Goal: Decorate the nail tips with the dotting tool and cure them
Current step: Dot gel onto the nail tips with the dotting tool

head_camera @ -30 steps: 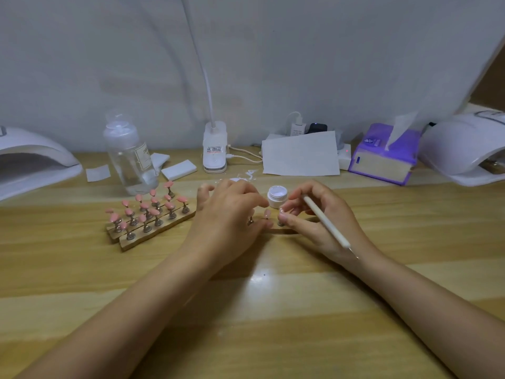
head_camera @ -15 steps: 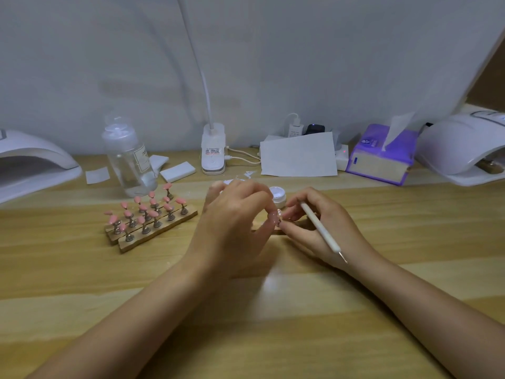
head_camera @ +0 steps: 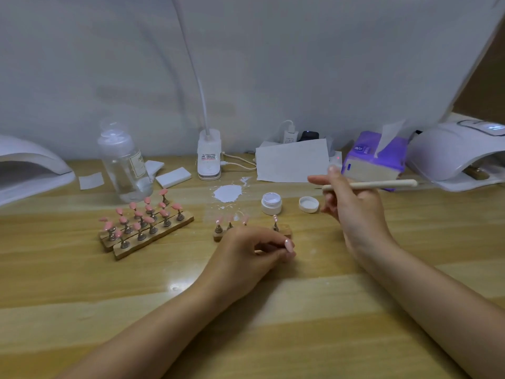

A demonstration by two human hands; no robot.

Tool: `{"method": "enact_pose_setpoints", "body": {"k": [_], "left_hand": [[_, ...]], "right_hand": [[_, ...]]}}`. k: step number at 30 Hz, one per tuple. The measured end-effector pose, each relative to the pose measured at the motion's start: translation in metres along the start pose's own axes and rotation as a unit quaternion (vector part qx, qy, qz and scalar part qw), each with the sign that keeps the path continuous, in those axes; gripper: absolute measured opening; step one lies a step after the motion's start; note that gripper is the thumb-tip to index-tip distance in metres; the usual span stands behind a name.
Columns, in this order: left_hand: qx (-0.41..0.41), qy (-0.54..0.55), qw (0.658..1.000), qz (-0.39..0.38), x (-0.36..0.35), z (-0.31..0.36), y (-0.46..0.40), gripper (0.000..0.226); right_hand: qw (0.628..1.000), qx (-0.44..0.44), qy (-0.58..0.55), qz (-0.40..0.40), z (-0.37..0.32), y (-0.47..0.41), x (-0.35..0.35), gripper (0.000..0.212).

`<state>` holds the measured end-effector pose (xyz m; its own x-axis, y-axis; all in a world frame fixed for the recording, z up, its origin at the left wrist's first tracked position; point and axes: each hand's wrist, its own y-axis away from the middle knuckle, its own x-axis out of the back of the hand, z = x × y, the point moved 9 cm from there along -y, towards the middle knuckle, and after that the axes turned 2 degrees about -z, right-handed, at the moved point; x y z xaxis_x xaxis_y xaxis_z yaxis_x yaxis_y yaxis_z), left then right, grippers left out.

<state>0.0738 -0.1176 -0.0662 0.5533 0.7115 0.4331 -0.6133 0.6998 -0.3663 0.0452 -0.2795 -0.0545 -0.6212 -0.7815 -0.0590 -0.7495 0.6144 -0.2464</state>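
Observation:
My right hand (head_camera: 355, 214) is raised above the table and grips the cream dotting tool (head_camera: 382, 184), which lies level and points right. My left hand (head_camera: 251, 255) rests on the table in front of a small wooden stand (head_camera: 285, 230); its thumb and forefinger pinch a pale pink nail tip (head_camera: 288, 246). Pink nail tips on metal posts (head_camera: 275, 222) rise from that stand, which the hand partly hides. Behind it are an open white jar (head_camera: 271, 203) and its lid (head_camera: 308, 204). Curing lamps stand at the far left (head_camera: 30, 165) and far right (head_camera: 453, 151).
Wooden stands with several pink nail tips (head_camera: 147, 222) sit at the left. A clear bottle (head_camera: 124, 165), a desk lamp base (head_camera: 209, 157), a white sheet (head_camera: 292, 161) and a purple tissue box (head_camera: 374, 160) line the back. A white smear (head_camera: 228, 193) marks the table.
Both hands left the small stand. My left hand drew back toward me with the nail tip. My right hand lifted up and to the right, swinging the dotting tool level.

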Motion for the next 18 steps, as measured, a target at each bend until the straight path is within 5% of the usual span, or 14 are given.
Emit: {"method": "enact_pose_setpoints", "body": {"k": [3,11,18], "left_hand": [[-0.005,-0.011,1.000,0.005,0.002,0.003,-0.001,0.039],[0.008,-0.004,1.000,-0.008,-0.001,-0.006,-0.002,0.018],[-0.001,-0.007,1.000,-0.008,0.000,-0.008,-0.003,0.013]], "right_hand": [[0.999,-0.024,-0.013,-0.032,0.007,-0.012,-0.014,0.012],[0.987,0.105,0.108,0.050,-0.002,-0.028,-0.039,0.039],[0.971,0.126,0.204,0.015,0.009,-0.031,-0.050,0.039]]}}
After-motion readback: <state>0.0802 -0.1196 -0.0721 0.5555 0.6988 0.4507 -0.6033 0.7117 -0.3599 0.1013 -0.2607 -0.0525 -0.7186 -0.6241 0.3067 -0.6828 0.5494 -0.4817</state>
